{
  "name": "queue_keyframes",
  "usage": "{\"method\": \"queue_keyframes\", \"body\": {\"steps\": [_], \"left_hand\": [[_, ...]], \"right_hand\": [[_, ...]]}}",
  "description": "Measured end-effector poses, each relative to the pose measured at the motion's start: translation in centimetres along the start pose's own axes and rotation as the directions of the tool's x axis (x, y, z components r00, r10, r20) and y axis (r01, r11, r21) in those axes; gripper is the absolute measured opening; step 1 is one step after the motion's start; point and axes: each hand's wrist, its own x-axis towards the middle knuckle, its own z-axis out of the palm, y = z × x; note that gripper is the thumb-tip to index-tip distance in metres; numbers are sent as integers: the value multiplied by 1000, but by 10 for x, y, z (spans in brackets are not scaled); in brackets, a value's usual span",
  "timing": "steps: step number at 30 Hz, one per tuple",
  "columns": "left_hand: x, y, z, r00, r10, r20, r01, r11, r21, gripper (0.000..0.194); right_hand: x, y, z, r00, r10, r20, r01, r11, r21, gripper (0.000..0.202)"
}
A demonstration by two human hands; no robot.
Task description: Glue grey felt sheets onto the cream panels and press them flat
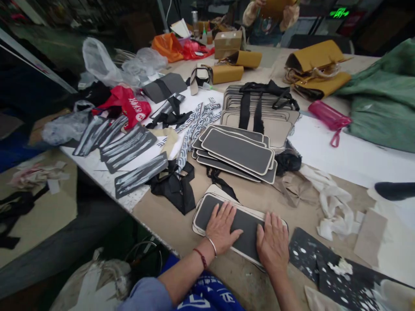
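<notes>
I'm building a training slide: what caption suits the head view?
Left hand and right hand lie flat on a grey panel, near a stack of similar panels.

grey-blue left sleeve (pixel 147 296) | silver bangle (pixel 212 246) | dark-red beaded bracelet (pixel 201 258) | blue garment (pixel 212 293), white lettering

Smooth, matt grey panel (pixel 249 229) contrasts w/ glossy pink pouch (pixel 328 115), crinkled translucent plastic bag (pixel 99 60) & matt green cloth (pixel 385 101).

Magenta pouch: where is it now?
In the head view, the magenta pouch lies on the right side, at the left edge of the green cloth, nearer the camera than the yellow bags.
</notes>
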Motion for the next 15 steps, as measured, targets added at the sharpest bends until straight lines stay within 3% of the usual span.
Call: {"method": "queue_keyframes", "body": {"steps": [2,5,11,15], "left_hand": [[-3,-14,-5,994,-104,-23,104,994,27,68],[-5,-26,-12,985,-163,-46,166,983,72,69],[-3,-25,-9,985,-159,-74,166,981,99,66],[-4,-26,-5,984,-134,-117,145,986,85,66]], "right_hand": [[0,-1,-1,1000,5,12,-5,1000,7,53],[0,0,0,1000,7,24,-7,1000,11,52],[7,1,-7,999,11,44,-11,1000,-5,52],[13,-16,-22,999,46,24,-45,998,-49,59]]}}
